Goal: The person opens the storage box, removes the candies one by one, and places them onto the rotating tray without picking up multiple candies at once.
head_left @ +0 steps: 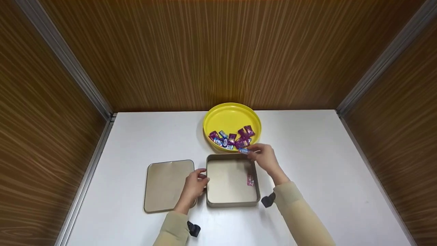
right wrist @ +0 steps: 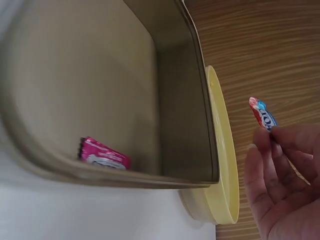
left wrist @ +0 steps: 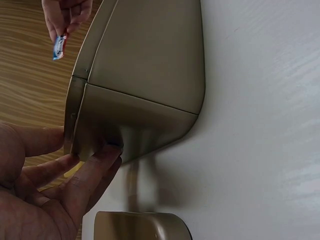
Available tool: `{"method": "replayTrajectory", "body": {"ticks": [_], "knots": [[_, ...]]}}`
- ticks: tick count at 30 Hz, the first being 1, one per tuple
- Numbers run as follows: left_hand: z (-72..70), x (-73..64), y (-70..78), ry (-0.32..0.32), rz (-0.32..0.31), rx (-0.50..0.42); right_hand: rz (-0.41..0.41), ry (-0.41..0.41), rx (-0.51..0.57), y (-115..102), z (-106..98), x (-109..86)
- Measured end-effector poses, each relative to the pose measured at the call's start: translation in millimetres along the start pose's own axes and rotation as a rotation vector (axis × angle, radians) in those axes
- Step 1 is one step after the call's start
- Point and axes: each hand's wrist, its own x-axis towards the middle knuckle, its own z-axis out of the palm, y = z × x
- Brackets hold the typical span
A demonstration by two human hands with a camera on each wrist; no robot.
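My right hand (head_left: 265, 158) pinches a small wrapped candy (right wrist: 265, 116) with a blue, white and red wrapper above the tin's far right corner. The open square metal tin (head_left: 228, 205) stands below it, with one pink wrapped candy (head_left: 250, 180) lying inside near the right wall. At the tin's left wall is my left hand (head_left: 194, 187), gripping it with the thumb at the rim and fingertips against the outside, as the left wrist view (left wrist: 75, 190) shows.
Behind the tin sits a round yellow tray (head_left: 230, 108) holding several purple and blue wrapped candies (head_left: 232, 139). A flat tin lid (head_left: 167, 186) lies left of the tin, close to the left hand. Wood-grain panels (head_left: 225, 54) enclose the white table (head_left: 317, 153) at the back and sides.
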Motion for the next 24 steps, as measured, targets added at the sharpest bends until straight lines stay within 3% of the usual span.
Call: {"method": "replayTrajectory", "body": {"ticks": [11,17,24], "knots": [[-0.4,-0.8,0.0,0.006,0.025,0.04,0.137,0.096,0.2,4,0,29.1],[-0.2,-0.2,0.4,0.006,0.023,0.036,0.192,0.117,0.205,8,4,40.4],[-0.1,0.1,-0.9,0.008,0.031,0.035,0.189,0.127,0.17,6,11,46.9]]}}
